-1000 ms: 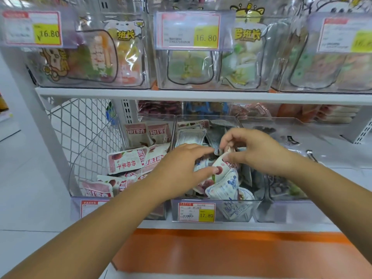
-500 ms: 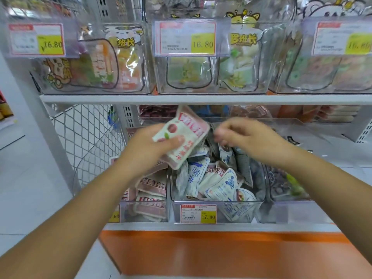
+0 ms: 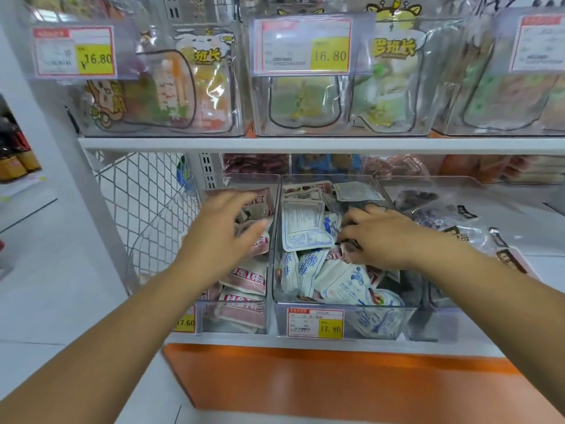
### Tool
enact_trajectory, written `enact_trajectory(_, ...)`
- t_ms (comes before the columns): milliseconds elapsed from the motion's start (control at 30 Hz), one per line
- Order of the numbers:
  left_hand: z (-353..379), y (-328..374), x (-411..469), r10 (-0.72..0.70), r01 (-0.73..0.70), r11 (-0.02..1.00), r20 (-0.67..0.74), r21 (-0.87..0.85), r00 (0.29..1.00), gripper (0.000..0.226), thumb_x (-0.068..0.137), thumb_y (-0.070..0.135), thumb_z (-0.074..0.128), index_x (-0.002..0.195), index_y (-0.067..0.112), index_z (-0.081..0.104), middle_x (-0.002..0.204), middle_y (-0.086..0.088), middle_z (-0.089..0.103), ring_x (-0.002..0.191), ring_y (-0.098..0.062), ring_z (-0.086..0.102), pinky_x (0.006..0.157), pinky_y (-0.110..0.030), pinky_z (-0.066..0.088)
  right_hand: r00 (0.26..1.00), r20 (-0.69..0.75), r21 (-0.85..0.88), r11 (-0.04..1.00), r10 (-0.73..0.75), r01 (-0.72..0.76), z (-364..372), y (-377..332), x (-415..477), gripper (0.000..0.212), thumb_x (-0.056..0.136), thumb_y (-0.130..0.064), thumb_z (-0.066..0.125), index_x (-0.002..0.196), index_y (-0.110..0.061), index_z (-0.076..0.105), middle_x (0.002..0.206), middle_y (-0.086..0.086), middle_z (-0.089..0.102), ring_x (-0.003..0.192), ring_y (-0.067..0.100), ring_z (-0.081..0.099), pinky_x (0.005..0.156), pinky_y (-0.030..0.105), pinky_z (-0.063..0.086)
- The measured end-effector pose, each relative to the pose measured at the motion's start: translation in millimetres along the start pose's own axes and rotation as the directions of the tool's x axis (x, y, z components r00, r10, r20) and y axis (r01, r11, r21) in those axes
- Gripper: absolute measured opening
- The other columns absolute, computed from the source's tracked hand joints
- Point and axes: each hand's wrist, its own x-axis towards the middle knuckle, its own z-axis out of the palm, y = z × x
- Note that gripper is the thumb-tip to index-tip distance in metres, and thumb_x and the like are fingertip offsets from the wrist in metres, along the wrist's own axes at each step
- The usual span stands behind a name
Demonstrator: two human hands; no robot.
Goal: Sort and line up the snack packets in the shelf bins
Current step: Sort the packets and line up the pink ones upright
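Since half a second ago the left hand (image 3: 226, 237) has come down from holding a pink packet aloft. It now hovers over the left bin (image 3: 238, 324), grip spread, fingers loose, nothing in it (motion-blurred, but no packet shows between the fingers). Right hand (image 3: 388, 237) has moved lower into the middle bin (image 3: 336, 305), fingers curled downward among the packets; whether the grip pinches one cannot be told. A red-marked packet (image 3: 347, 250) shows a corner just under its fingertips.

Pink packets (image 3: 247, 278) lie stacked flat in the left bin. White-and-blue packets (image 3: 305, 228) fill the middle bin in disorder, some upright, some flat, with a few red-marked ones mixed in. A price tag (image 3: 316, 323) reading 17.80 sits on the middle bin's front. The right bin (image 3: 428, 178) holds dark packets (image 3: 434, 220). The upper shelf (image 3: 305, 145) carries larger pouches (image 3: 391, 87) behind clear fronts.
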Motion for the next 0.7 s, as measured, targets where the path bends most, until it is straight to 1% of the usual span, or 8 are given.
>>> enact_trajectory(167, 23.3, 39.7, -9.0, 0.329, -0.355, 0.933, 0.255, 0.061, 0.909, 0.056, 0.091, 0.057, 0.049, 0.143, 0.034, 0.042, 0.153, 0.015, 0.032, 0.140, -0.004, 0.024, 0.113, -0.021, 0.006, 0.996, -0.091, -0.049, 0.999, -0.006, 0.001, 3.6, -1.1, 4.8, 0.033, 0.084, -0.047, 0.064, 0.113, -0.034, 0.061, 0.126, -0.005, 0.043, 0.118, 0.022, 0.038, 0.096, 0.039, 0.039)
enact_trajectory(267, 36.1, 38.3, -6.2, 0.359, -0.415, 0.894, 0.281, 0.170, 0.890, 0.063, 0.089, 0.062, 0.049, 0.145, 0.035, 0.036, 0.153, 0.016, 0.031, 0.140, -0.006, 0.025, 0.114, -0.023, 0.005, 0.981, -0.193, 0.347, 0.934, -0.021, 0.088, 1.7, 11.1, -2.7, 0.012, 0.080, -0.041, 0.072, 0.084, -0.033, 0.065, 0.107, -0.009, 0.056, 0.103, 0.016, 0.052, 0.090, 0.038, 0.045)
enact_trajectory(367, 35.6, 39.7, -1.1, 0.337, -0.378, 0.913, 0.236, 0.156, 0.912, 0.068, 0.085, 0.066, 0.051, 0.145, 0.035, 0.037, 0.149, 0.016, 0.038, 0.136, -0.008, 0.034, 0.113, -0.028, 0.018, 0.976, -0.215, 0.784, 0.603, 0.045, 0.145, -11.0, 17.8, -17.2, 0.013, 0.083, -0.027, 0.073, 0.076, -0.026, 0.062, 0.085, -0.005, 0.069, 0.076, 0.013, 0.065, 0.073, 0.032, 0.053)
enact_trajectory(467, 33.1, 52.3, 1.4, 0.310, -0.321, 0.947, 0.207, 0.019, 0.928, 0.067, 0.080, 0.064, 0.061, 0.138, 0.035, 0.046, 0.135, 0.014, 0.053, 0.121, -0.009, 0.049, 0.103, -0.029, 0.036, 0.916, -0.382, 0.863, 0.401, 0.125, 0.306, -21.5, 9.9, -24.3, 0.016, 0.086, -0.018, 0.070, 0.076, -0.025, 0.059, 0.076, 0.004, 0.065, 0.070, 0.011, 0.057, 0.068, 0.031, 0.044)
enact_trajectory(533, 29.3, 62.6, 0.0, 0.217, -0.167, 0.960, 0.221, -0.223, 0.951, 0.051, 0.079, 0.052, 0.070, 0.126, 0.037, 0.054, 0.111, 0.014, 0.065, 0.095, -0.006, 0.063, 0.087, -0.033, 0.052, 0.862, -0.462, 0.877, 0.254, 0.209, 0.408, -27.0, -0.7, -26.0, 0.016, 0.086, -0.015, 0.069, 0.078, -0.024, 0.059, 0.075, 0.006, 0.064, 0.069, 0.014, 0.056, 0.064, 0.029, 0.045)
enact_trajectory(600, 23.4, 68.9, -0.5, 0.114, -0.011, 0.893, 0.204, -0.450, 0.972, 0.031, 0.084, 0.032, 0.073, 0.112, 0.034, 0.061, 0.092, 0.009, 0.071, 0.073, -0.007, 0.070, 0.071, -0.038, 0.059, 0.838, -0.475, 0.880, 0.148, 0.268, 0.451, -30.5, -8.3, -26.2, 0.008, 0.083, -0.020, 0.068, 0.081, -0.021, 0.060, 0.072, -0.004, 0.065, 0.067, 0.009, 0.058, 0.061, 0.022, 0.046)
enact_trajectory(667, 11.3, 65.9, 2.0, 0.036, 0.065, 0.853, 0.182, -0.518, 0.983, 0.022, 0.087, 0.019, 0.070, 0.105, 0.030, 0.063, 0.085, 0.003, 0.073, 0.066, -0.007, 0.071, 0.061, -0.027, 0.059, 0.874, -0.409, 0.912, 0.086, 0.262, 0.401, -31.1, -7.9, -26.8, 0.010, 0.084, -0.026, 0.064, 0.091, -0.020, 0.062, 0.076, -0.007, 0.069, 0.070, 0.006, 0.065, 0.063, 0.018, 0.051)
enact_trajectory(700, 3.2, 60.7, 3.6, -0.006, 0.101, 0.843, 0.179, -0.528, 0.984, 0.021, 0.088, 0.017, 0.069, 0.105, 0.029, 0.062, 0.085, 0.002, 0.073, 0.064, -0.005, 0.070, 0.056, -0.020, 0.056, 0.901, -0.366, 0.930, 0.129, 0.233, 0.345, -28.2, -4.2, -26.4, 0.012, 0.088, -0.026, 0.061, 0.098, -0.021, 0.062, 0.084, -0.006, 0.072, 0.078, 0.008, 0.068, 0.069, 0.021, 0.055)
